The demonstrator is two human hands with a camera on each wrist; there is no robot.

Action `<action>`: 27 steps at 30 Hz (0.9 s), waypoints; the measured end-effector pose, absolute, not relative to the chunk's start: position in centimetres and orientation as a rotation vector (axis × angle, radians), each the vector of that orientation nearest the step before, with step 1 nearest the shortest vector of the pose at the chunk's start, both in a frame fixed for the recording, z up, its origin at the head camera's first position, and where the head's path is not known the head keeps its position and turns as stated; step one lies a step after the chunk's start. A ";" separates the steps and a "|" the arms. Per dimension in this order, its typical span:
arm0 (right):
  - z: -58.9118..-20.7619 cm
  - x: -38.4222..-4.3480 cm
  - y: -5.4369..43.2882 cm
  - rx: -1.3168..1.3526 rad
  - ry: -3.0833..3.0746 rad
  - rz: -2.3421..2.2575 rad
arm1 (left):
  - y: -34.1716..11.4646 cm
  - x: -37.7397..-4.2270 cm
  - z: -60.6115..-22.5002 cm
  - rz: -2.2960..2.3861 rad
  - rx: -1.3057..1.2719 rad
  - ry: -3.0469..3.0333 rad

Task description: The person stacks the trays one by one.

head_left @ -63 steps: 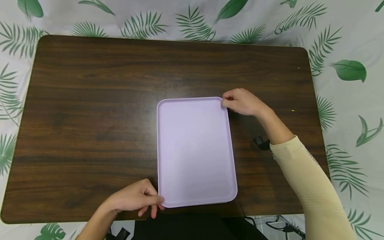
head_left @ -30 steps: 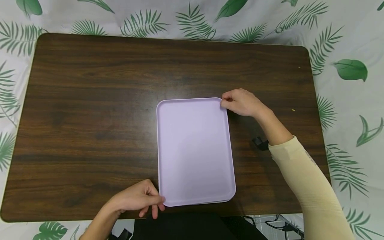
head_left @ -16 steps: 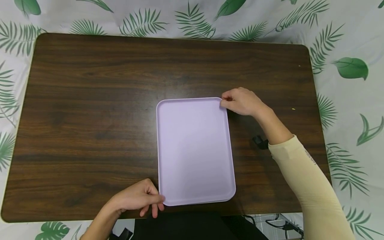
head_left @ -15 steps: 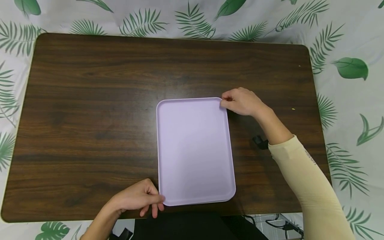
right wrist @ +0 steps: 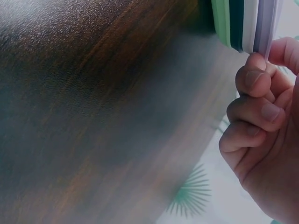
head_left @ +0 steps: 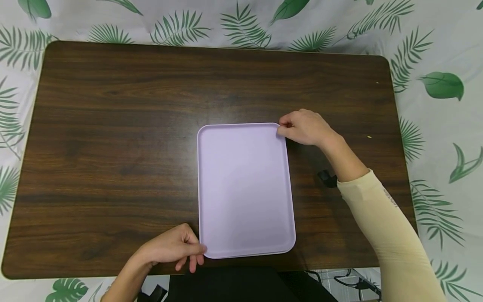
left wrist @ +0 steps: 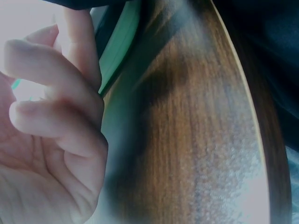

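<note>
A flat lilac tray (head_left: pixel 247 188) with rounded corners and a low rim lies on top of a stack near the table's front edge. In the right wrist view, a white tray (right wrist: pixel 250 28), a dark tray (right wrist: pixel 236 28) and a green tray (right wrist: pixel 221 23) show beneath it. My right hand (head_left: pixel 307 128) pinches the lilac tray's far right corner, thumb above and forefinger at the edge below. At the near left corner, my left hand (head_left: pixel 173 245) holds the rim, thumb on top and other fingers bent below. The green tray's edge (left wrist: pixel 119 46) also shows beside the left fingers.
The dark wood-grain table (head_left: pixel 113 138) reaches far to the left and back. A small yellow scrap (head_left: pixel 369 136) lies on its right side. White leaf-printed cloth (head_left: pixel 441 126) surrounds the table. Cables (head_left: pixel 358 285) hang below the front edge at right.
Since the oldest frame, the lilac tray's near right corner has shifted slightly left and up in the view. Both hands keep their places at the same two corners, barely moving.
</note>
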State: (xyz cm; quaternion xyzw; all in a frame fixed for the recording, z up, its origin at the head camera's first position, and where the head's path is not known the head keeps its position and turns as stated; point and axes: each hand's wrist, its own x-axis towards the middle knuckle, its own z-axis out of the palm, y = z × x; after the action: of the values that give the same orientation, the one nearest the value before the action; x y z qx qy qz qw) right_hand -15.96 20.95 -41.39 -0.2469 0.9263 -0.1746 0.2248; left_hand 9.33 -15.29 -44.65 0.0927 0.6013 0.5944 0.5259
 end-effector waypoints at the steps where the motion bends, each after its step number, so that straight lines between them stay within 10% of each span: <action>1: -41.4 -16.0 20.9 -0.686 2.560 -0.473 | -15.3 9.3 -44.7 1.421 0.224 1.439; 27: -40.8 -15.5 21.3 -0.616 2.531 -0.432 | -15.8 9.2 -44.7 1.385 0.305 1.494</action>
State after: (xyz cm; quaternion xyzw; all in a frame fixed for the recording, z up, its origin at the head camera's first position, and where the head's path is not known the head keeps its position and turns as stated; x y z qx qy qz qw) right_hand -15.47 21.29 -40.80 -0.2260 0.9287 -0.1584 0.2479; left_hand 9.18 -15.82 -44.67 0.1269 0.6216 0.5764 0.5151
